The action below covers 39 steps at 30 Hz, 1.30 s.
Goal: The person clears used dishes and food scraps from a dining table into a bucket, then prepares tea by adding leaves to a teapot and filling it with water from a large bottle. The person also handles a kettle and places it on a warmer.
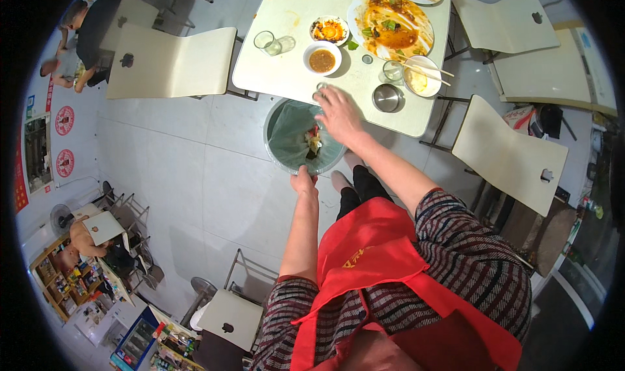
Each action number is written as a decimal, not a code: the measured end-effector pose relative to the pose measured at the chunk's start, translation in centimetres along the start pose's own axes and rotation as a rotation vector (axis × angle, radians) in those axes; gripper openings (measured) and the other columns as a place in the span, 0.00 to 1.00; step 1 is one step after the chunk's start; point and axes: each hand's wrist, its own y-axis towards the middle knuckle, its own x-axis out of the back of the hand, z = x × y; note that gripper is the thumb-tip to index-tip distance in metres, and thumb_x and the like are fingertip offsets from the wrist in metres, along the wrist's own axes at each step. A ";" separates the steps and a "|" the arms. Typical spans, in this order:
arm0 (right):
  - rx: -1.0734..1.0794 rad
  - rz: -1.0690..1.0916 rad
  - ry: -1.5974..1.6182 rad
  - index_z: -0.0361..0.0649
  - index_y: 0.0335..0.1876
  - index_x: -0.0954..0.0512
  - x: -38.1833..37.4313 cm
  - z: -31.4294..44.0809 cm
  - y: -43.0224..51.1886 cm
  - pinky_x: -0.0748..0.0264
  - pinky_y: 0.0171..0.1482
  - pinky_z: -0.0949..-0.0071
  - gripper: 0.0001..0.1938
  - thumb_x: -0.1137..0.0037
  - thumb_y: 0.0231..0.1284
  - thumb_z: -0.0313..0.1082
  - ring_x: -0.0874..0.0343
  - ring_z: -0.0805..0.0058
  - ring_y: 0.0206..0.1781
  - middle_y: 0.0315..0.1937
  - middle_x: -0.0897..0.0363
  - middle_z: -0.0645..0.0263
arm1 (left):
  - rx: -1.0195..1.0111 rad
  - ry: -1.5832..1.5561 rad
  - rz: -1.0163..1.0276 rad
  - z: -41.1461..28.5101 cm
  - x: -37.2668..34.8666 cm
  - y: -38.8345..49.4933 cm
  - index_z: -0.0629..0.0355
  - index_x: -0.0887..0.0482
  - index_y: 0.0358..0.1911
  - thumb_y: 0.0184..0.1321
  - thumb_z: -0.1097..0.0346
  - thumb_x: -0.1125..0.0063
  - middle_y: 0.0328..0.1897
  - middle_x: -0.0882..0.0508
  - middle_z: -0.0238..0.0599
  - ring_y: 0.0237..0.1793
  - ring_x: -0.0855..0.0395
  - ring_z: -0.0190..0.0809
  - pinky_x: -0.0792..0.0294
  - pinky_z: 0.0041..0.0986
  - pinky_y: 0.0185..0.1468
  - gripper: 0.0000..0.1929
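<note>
My left hand point(304, 179) grips the near rim of a round trash bin point(268, 149) lined with a thin green plastic bag, some food waste inside. At the table's edge, over the bin's far right rim, my right hand point(338, 113) is spread; a small round clear object point(321, 86) lies by its fingertips, and whether they touch it I cannot tell. On the table point(293, 85) stand a sauce bowl point(322, 60), a small stained dish point(329, 30), a large plate with red sauce remains point(398, 34), a metal cup point(386, 98), and a bowl with chopsticks point(422, 80).
Drinking glasses point(265, 41) stand on the table. Chairs flank it at left point(171, 63), right point(510, 151) and upper right point(505, 24); another chair point(232, 317) is lower left. People sit at the upper left point(93, 34) and lower left point(85, 234). Shelves point(68, 283) stand beyond.
</note>
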 end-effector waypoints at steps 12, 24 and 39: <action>-0.265 -0.174 -0.090 0.27 0.63 0.29 5.0 -6.5 4.1 0.34 0.71 0.57 0.24 0.42 0.65 0.32 0.34 0.48 0.70 0.67 0.34 0.43 | 0.006 -0.068 0.050 -0.3 -0.2 -1.1 0.55 0.26 0.51 0.59 0.67 0.41 0.34 0.18 0.37 0.24 0.22 0.37 0.28 0.28 0.25 0.16; -0.281 0.033 0.361 0.35 0.59 0.23 4.5 -1.5 0.6 0.28 0.67 0.56 0.19 0.42 0.61 0.23 0.24 0.46 0.63 0.62 0.27 0.46 | 0.028 -0.023 0.072 -0.3 -0.7 -2.0 0.55 0.25 0.52 0.60 0.67 0.42 0.34 0.19 0.36 0.24 0.22 0.37 0.27 0.28 0.24 0.16; -0.449 0.040 0.095 0.33 0.68 0.31 3.5 -7.8 8.0 0.27 0.65 0.55 0.22 0.58 0.70 0.24 0.25 0.50 0.65 0.75 0.40 0.52 | 0.003 -0.055 0.073 0.1 0.1 -1.9 0.57 0.24 0.50 0.58 0.68 0.42 0.34 0.19 0.37 0.23 0.23 0.36 0.27 0.27 0.23 0.16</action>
